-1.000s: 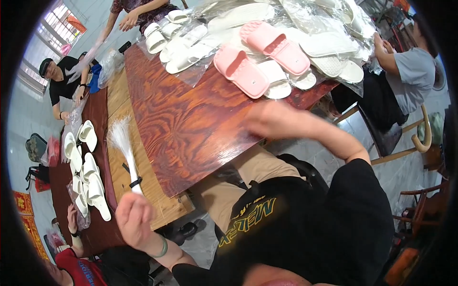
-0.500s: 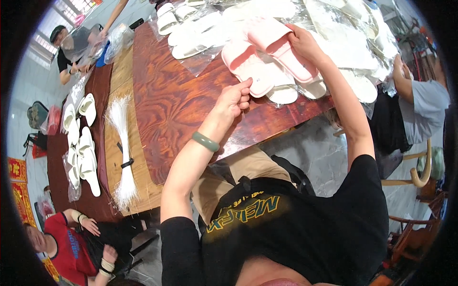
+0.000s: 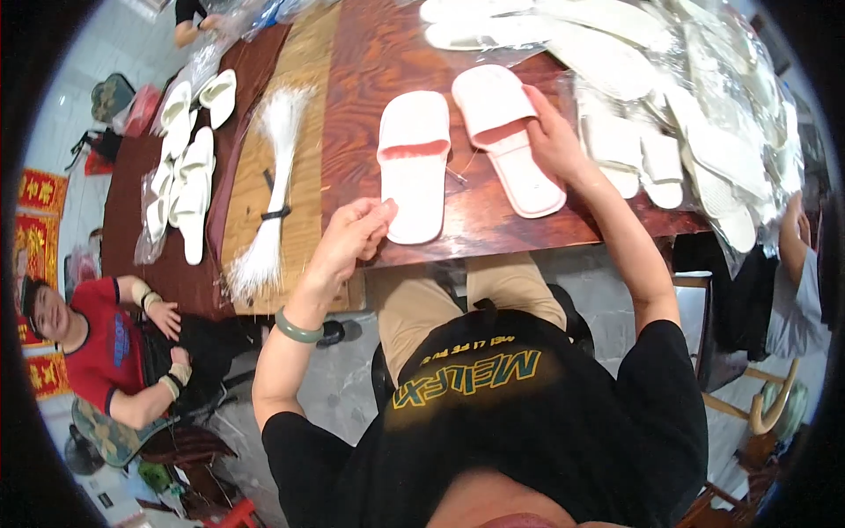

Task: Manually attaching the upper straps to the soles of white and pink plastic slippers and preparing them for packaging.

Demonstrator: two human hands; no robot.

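Two pale pink slippers lie side by side at the table's (image 3: 370, 79) near edge. My left hand (image 3: 350, 239), fingers pinched together, touches the left slipper's (image 3: 414, 167) heel. My right hand (image 3: 553, 139) grips the right slipper's (image 3: 509, 136) side. Both look light, soft and bendable, best held by strap or sole edge.

one view only — a wide fisheye worn on the person's head, looking steeply down past the chest at the near edge of the dark wooden table (image 3: 370, 97). it sits close over both hands; straight table edges bow toward the round black rim — the floor and seated co-workers fill the margins.
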